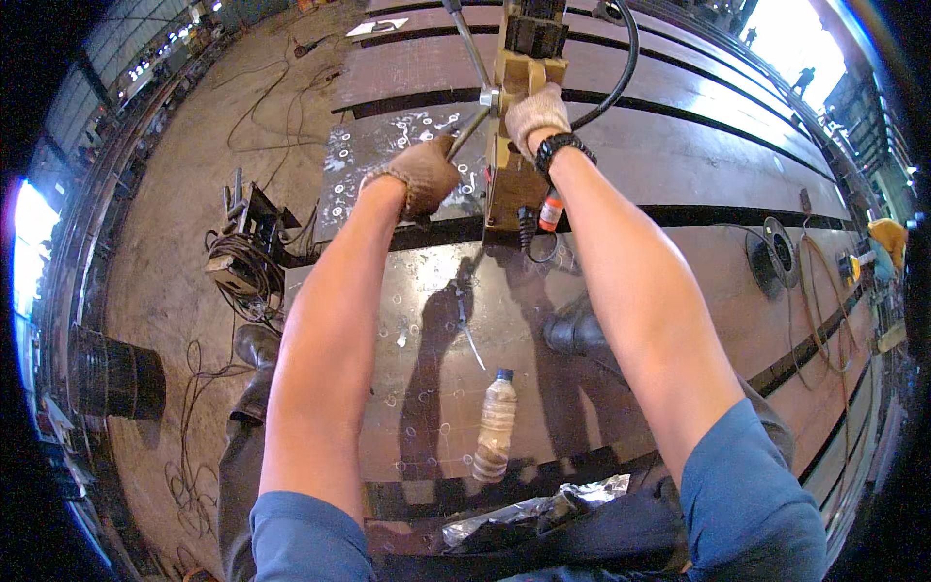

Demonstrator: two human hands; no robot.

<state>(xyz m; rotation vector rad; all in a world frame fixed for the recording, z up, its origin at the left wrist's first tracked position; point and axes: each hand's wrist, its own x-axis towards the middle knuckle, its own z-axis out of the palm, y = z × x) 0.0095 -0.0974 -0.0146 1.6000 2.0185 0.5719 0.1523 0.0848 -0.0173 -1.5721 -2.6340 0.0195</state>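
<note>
A tan magnetic drill [512, 184] stands upright on the dark steel plates [436, 267], ahead of me. My left hand [425, 179], in a brown-stained knit glove, is closed round one spoke of its feed lever [469, 133]. The lever's hub is on the drill's left side, and another spoke rises from it. My right hand [536, 114], in a paler glove, grips the drill's upper body from the right; its fingertips are partly hidden. A black cable [626, 73] loops down from the drill's top. Low on its right side is a small red-and-white item [551, 212].
A plastic bottle [497, 427] with cloudy contents is on the plate close to me, near crumpled foil [533, 509]. Dark gaps separate the plates. Left, a cable-wrapped machine [247, 252] and a black drum [121, 375] stand on the floor. A cable reel [773, 254] is at right.
</note>
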